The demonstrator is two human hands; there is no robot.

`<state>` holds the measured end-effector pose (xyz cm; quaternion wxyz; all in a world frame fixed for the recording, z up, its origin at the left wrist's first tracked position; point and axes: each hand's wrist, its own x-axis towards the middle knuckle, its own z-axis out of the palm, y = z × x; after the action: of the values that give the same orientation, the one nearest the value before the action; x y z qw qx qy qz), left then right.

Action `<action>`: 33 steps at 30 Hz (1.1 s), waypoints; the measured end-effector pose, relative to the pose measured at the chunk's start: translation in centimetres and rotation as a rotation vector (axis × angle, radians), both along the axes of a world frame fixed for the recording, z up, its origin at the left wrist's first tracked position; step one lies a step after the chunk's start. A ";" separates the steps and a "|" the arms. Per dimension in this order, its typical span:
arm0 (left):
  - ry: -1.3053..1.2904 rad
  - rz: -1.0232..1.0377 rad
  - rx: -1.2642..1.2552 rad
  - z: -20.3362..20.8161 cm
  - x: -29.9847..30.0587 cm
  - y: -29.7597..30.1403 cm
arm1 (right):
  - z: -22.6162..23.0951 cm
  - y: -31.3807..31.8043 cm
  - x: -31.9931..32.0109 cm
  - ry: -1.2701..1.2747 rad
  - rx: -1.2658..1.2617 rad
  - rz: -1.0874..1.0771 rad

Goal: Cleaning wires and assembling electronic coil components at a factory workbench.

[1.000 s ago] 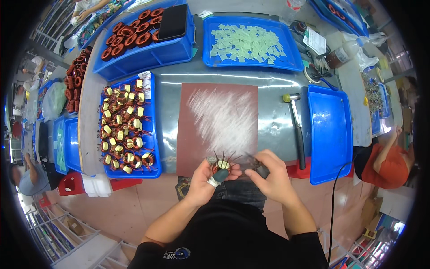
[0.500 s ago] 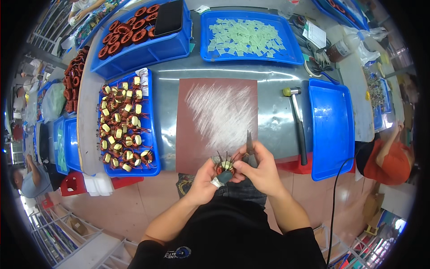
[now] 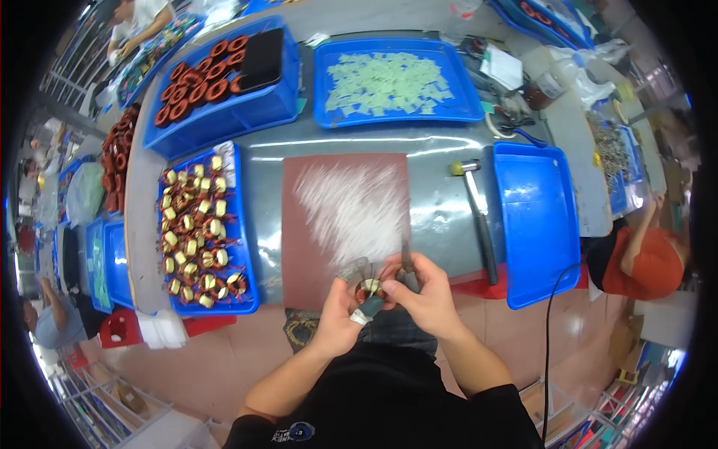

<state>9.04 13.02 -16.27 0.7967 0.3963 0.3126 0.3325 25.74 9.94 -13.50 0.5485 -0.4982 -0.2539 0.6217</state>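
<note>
Just past the near edge of the table, my left hand [image 3: 338, 318] is closed round a small copper-wound ring coil [image 3: 370, 287] with pale yellow tape on it. A dark green cover with white wrapping sits on my left thumb, and grey covers show on the fingers. My right hand [image 3: 432, 303] keeps a pair of slim-nosed pliers [image 3: 407, 263] in its palm, jaws pointing away from me. Its thumb and fingertips also pinch at the coil's right side. The coil's underside and the pliers' handles are mostly hidden by my fingers.
A scuffed brown mat [image 3: 299, 224] lies ahead. Left are a tray [image 3: 248, 277] of taped coils and a bin [image 3: 224, 123] with bare coils and a black phone [image 3: 262, 60]. Pale green pieces fill the far tray [image 3: 321, 112]. Right are a hammer [image 3: 482, 224] and blue tray [image 3: 535, 224].
The whole scene has shifted slightly down and left as the head view moved. The pliers' jaws look shorter now, and my left fingers reach farther up beside the coil. Both hands keep their hold.
</note>
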 end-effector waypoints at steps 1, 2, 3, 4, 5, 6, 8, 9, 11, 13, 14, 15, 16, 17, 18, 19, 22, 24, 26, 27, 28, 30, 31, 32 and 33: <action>0.029 -0.030 0.001 -0.1 0.1 0.1 | 0.2 0.0 0.2 -0.006 0.001 -0.010; 0.015 -0.049 0.008 -0.3 0.2 0.0 | 0.7 0.0 0.5 -0.036 0.008 -0.022; 0.024 -0.040 0.040 -0.6 0.4 -0.1 | 0.5 0.0 1.3 -0.050 0.013 -0.045; 0.033 -0.030 0.072 -0.8 0.5 -0.2 | 0.0 0.1 2.4 -0.255 0.120 -0.086; 0.077 -0.048 0.044 -0.5 0.4 -0.1 | -0.3 0.4 3.5 -0.460 0.224 -0.125; 0.071 -0.060 0.051 -0.4 0.1 0.0 | 0.6 0.8 4.8 -0.514 0.202 -0.216; 0.122 -0.038 0.069 -0.4 -0.4 0.1 | 1.2 1.9 8.7 -0.809 0.252 -0.384; 0.176 0.018 0.126 -0.8 -0.7 -0.1 | 1.3 2.8 10.2 -0.874 0.222 -0.505; 0.173 0.015 0.139 -0.9 -0.7 0.1 | 1.0 4.1 14.4 -0.828 0.253 -0.668; 0.184 0.034 0.152 -0.8 -0.9 0.0 | -0.4 5.7 17.7 -0.966 0.211 -0.746; 0.195 0.043 0.150 -0.9 -1.0 0.0 | -1.3 6.4 19.0 -0.959 0.172 -0.759; 0.205 0.053 0.148 -0.9 -1.0 -0.1 | -2.2 6.7 19.8 -0.959 0.180 -0.751; 0.206 0.067 0.149 -1.0 -1.0 -0.1 | -3.0 7.2 20.2 -1.065 0.153 -0.750; 0.195 0.081 0.146 -1.1 -0.9 -0.2 | -3.7 7.5 20.7 -1.175 0.126 -0.750; 0.182 0.093 0.142 -1.1 -0.8 -0.2 | -4.8 7.4 21.2 -1.112 0.100 -0.715; 0.184 0.114 0.142 -1.0 -0.9 -0.3 | -4.9 7.7 21.0 -1.110 0.113 -0.698; 0.147 0.135 0.120 -0.9 -0.9 -0.5 | -5.5 7.6 21.5 -0.848 0.173 -0.650; 0.128 0.128 0.141 -0.6 -1.5 -0.8 | -5.1 8.2 21.6 -0.828 0.111 -0.627; 0.142 0.148 0.145 -0.5 -2.7 -1.0 | -4.6 8.8 21.5 -0.759 0.072 -0.603; 0.151 0.145 0.144 -0.6 -3.1 -1.2 | -4.3 8.8 21.7 -0.746 0.030 -0.592; 0.153 0.167 0.145 -0.7 -3.6 -1.3 | -5.0 8.8 22.1 -0.739 0.106 -0.608; 0.166 0.159 0.159 -1.1 -4.7 -1.5 | -6.4 8.7 23.9 -0.786 0.161 -0.622; 0.153 0.173 0.170 -1.4 -5.3 -1.8 | -6.4 8.7 24.1 -0.782 0.150 -0.603; 0.137 0.185 0.183 -1.4 -5.6 -2.0 | -6.4 8.1 25.1 -0.913 0.137 -0.621; 0.186 0.166 0.125 -0.8 -5.9 -2.0 | -6.0 7.4 25.5 -1.102 0.173 -0.678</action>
<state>3.13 11.01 -17.03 0.7077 0.4472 0.3956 0.3777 51.22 17.39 -19.50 0.5418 -0.7504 -0.3759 0.0452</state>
